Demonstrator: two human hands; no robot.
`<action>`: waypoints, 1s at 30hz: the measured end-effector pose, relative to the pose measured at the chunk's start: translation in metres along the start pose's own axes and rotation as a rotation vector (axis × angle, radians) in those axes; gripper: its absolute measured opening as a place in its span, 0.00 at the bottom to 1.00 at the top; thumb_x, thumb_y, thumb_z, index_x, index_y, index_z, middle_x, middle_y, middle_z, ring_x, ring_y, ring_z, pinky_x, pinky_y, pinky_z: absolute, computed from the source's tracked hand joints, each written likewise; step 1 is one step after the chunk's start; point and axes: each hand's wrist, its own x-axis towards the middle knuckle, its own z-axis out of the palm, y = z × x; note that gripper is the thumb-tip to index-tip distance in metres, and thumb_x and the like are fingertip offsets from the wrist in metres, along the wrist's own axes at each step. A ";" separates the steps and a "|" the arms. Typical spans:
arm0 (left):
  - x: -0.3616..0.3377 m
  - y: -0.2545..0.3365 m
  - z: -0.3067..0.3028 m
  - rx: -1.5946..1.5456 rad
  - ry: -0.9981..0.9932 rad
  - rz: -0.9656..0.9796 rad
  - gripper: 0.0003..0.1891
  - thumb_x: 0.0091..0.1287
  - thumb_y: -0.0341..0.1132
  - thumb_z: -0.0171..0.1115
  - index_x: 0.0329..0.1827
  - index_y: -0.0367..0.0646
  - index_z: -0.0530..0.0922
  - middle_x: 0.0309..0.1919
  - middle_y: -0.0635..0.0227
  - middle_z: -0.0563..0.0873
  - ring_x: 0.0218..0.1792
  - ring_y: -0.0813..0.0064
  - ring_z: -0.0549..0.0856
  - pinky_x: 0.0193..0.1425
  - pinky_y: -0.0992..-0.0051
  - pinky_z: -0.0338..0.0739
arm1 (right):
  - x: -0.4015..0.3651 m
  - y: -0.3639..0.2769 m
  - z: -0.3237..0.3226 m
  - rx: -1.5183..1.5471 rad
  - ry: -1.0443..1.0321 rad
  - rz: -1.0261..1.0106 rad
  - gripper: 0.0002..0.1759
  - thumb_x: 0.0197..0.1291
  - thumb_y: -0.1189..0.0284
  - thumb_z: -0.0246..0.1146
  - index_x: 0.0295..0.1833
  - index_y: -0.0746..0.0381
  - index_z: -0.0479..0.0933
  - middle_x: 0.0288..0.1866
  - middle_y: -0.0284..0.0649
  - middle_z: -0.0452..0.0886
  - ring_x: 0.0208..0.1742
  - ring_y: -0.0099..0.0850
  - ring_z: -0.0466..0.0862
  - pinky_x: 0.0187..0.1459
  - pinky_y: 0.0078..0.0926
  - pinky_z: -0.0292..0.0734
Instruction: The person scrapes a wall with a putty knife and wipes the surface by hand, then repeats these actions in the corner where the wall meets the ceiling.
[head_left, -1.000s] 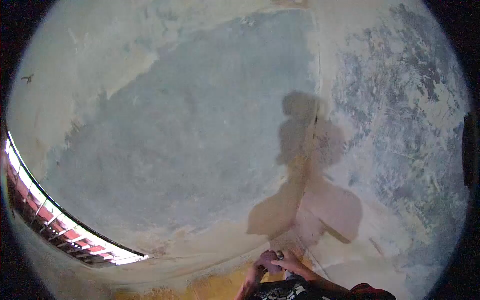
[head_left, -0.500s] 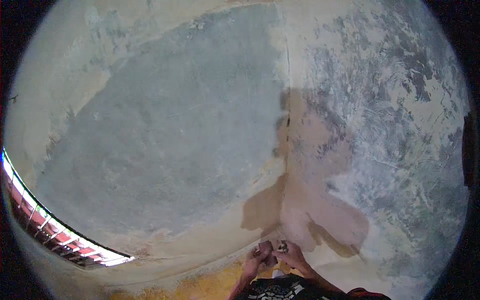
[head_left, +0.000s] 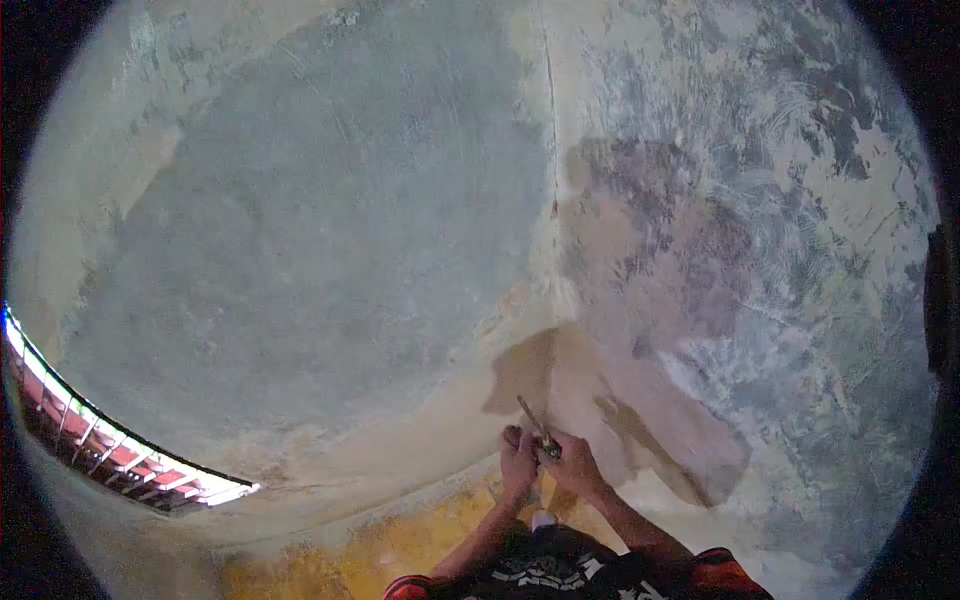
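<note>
My left hand [head_left: 517,462] and my right hand [head_left: 572,464] are held close together low in the middle of the view, in front of a worn plaster wall [head_left: 330,230]. Between them they grip a thin metal blade, a scraper or putty knife [head_left: 534,425], whose tip points up and to the left toward the wall's inner corner [head_left: 551,200]. My right hand is closed around its handle end. My left hand's fingers pinch beside the blade. My shadow [head_left: 640,300] falls on the wall above the hands.
Two peeling, patchy grey and cream walls meet at a vertical corner. A yellowish band [head_left: 400,550] runs along the wall's base. A bright barred opening [head_left: 110,450] with red tiles shows at the lower left.
The view has tilted downward, so the hands sit higher in frame. Both hands have risen toward the wall, and the blade now sticks up between them.
</note>
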 end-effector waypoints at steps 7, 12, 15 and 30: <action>0.032 -0.022 -0.044 -0.229 -0.001 -0.191 0.12 0.68 0.45 0.61 0.34 0.50 0.71 0.21 0.75 0.71 0.20 0.81 0.72 0.23 0.75 0.69 | -0.004 -0.014 -0.030 0.039 0.153 0.123 0.24 0.59 0.71 0.64 0.59 0.70 0.73 0.24 0.35 0.76 0.23 0.21 0.73 0.29 0.26 0.73; 0.057 -0.048 -0.041 -0.326 -0.122 -0.307 0.13 0.66 0.46 0.62 0.33 0.50 0.70 0.21 0.74 0.73 0.17 0.78 0.72 0.20 0.74 0.66 | -0.017 0.043 -0.042 0.240 0.179 0.219 0.24 0.60 0.71 0.63 0.61 0.67 0.73 0.26 0.32 0.76 0.22 0.21 0.74 0.25 0.20 0.72; 0.049 -0.063 -0.026 0.089 -0.238 0.010 0.12 0.67 0.43 0.61 0.33 0.48 0.70 0.19 0.74 0.72 0.16 0.80 0.70 0.18 0.76 0.63 | -0.029 0.021 -0.064 0.293 0.091 0.370 0.22 0.61 0.71 0.61 0.61 0.65 0.73 0.31 0.35 0.80 0.22 0.21 0.75 0.24 0.19 0.72; 0.082 0.196 0.129 0.156 -0.416 0.643 0.10 0.71 0.35 0.56 0.45 0.35 0.76 0.31 0.71 0.82 0.33 0.80 0.80 0.37 0.77 0.75 | 0.104 -0.136 -0.129 1.148 0.103 0.102 0.16 0.65 0.70 0.57 0.57 0.56 0.72 0.34 0.30 0.76 0.21 0.16 0.70 0.14 0.14 0.60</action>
